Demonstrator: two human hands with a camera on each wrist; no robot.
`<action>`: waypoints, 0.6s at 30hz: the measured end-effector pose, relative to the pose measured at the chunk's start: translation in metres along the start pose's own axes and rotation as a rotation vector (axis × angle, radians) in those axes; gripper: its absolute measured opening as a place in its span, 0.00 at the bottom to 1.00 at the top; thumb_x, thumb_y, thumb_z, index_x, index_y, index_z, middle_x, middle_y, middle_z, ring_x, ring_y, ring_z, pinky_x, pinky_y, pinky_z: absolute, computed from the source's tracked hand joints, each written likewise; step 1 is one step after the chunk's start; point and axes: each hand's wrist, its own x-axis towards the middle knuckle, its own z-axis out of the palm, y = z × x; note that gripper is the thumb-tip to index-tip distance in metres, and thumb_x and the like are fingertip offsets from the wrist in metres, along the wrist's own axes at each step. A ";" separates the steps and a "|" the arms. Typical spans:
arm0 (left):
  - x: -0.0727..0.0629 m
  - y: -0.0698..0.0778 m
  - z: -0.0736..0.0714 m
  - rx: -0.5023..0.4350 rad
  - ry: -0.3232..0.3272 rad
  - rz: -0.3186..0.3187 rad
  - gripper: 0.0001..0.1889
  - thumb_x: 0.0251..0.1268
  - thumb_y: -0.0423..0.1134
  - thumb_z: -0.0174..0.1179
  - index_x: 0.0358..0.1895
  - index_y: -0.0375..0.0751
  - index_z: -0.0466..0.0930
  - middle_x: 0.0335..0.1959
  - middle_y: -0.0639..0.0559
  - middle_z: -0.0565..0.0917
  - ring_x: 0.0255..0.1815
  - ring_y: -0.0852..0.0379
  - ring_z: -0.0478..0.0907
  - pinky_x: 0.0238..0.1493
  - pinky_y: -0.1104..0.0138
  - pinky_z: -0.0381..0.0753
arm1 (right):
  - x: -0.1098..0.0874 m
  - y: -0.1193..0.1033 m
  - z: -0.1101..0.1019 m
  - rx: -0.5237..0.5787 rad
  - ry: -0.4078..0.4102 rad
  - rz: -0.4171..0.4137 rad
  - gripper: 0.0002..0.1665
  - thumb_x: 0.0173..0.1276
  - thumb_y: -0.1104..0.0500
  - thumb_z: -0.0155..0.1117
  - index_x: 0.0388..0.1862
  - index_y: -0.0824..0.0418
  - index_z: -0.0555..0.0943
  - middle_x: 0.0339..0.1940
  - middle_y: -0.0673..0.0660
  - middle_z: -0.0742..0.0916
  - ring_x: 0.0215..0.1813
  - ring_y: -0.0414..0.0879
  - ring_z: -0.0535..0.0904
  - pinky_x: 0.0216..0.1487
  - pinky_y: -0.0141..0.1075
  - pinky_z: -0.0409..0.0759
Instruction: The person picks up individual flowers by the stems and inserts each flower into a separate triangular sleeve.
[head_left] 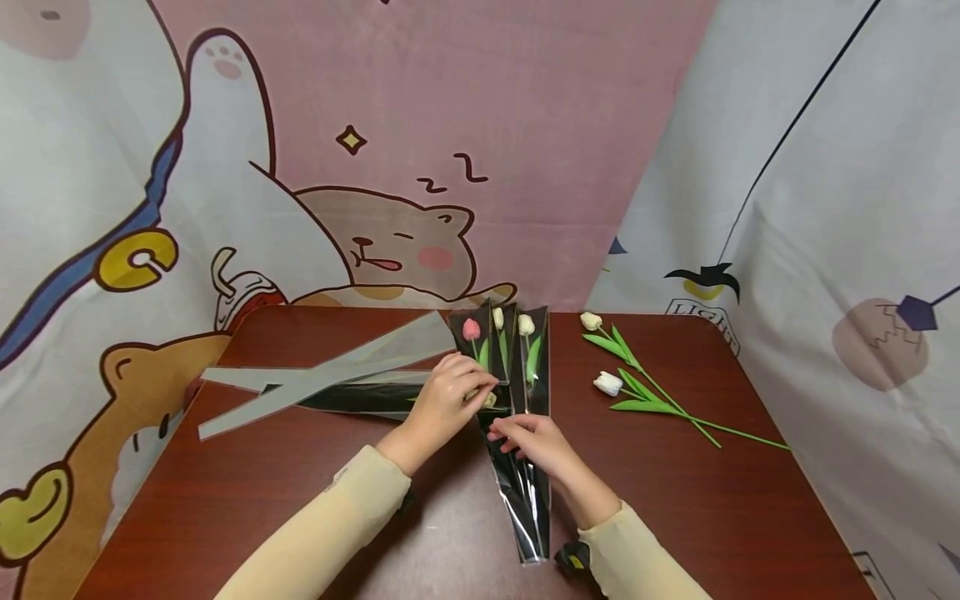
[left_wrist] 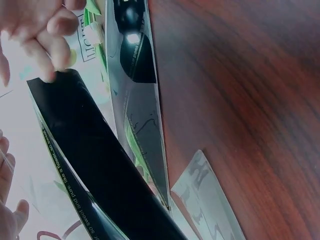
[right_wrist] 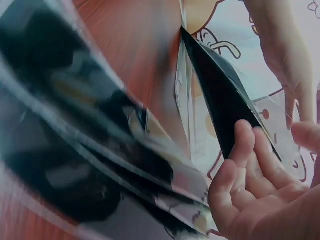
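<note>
In the head view a black-backed clear flower sleeve (head_left: 360, 398) lies crosswise, its right end at both hands. A pale tulip head (head_left: 490, 400) shows at that end. My left hand (head_left: 453, 396) pinches thin clear film at the sleeve's far edge, partly hidden by the fingers. Just nearer me, my right hand (head_left: 536, 442) holds the black end between curled fingers. In the right wrist view those fingers (right_wrist: 245, 137) lie over the black sheet (right_wrist: 217, 100). Beneath and beyond stand several wrapped tulips side by side, one pink tulip (head_left: 471, 329) and white ones (head_left: 527, 325).
Two loose white tulips, one far (head_left: 591, 322) and one nearer (head_left: 608, 383), lie on the right with green stems crossing. Flat greyish sleeves (head_left: 330, 371) cross on the left of the brown table (head_left: 660, 517). A small black object (head_left: 573, 557) sits by the right wrist.
</note>
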 end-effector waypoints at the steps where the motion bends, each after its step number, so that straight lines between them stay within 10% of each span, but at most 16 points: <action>1: 0.000 0.001 0.000 -0.001 0.000 0.002 0.02 0.57 0.35 0.66 0.34 0.44 0.87 0.32 0.56 0.84 0.39 0.59 0.78 0.50 0.62 0.75 | 0.002 0.001 0.001 0.021 -0.009 0.012 0.23 0.68 0.49 0.59 0.46 0.69 0.83 0.38 0.60 0.89 0.33 0.45 0.83 0.34 0.37 0.79; 13: -0.004 0.004 0.000 -0.012 -0.042 0.004 0.06 0.56 0.35 0.67 0.37 0.44 0.86 0.35 0.56 0.84 0.41 0.58 0.77 0.57 0.60 0.74 | 0.015 -0.001 0.008 0.163 0.082 0.034 0.17 0.69 0.56 0.58 0.46 0.68 0.83 0.43 0.64 0.87 0.29 0.40 0.83 0.34 0.35 0.80; 18: -0.005 -0.002 -0.003 -0.039 -0.102 -0.130 0.13 0.60 0.37 0.64 0.49 0.45 0.83 0.44 0.53 0.84 0.50 0.55 0.76 0.58 0.60 0.73 | 0.016 -0.006 0.008 0.115 0.103 -0.007 0.14 0.67 0.60 0.58 0.42 0.70 0.83 0.39 0.65 0.88 0.27 0.39 0.82 0.33 0.36 0.78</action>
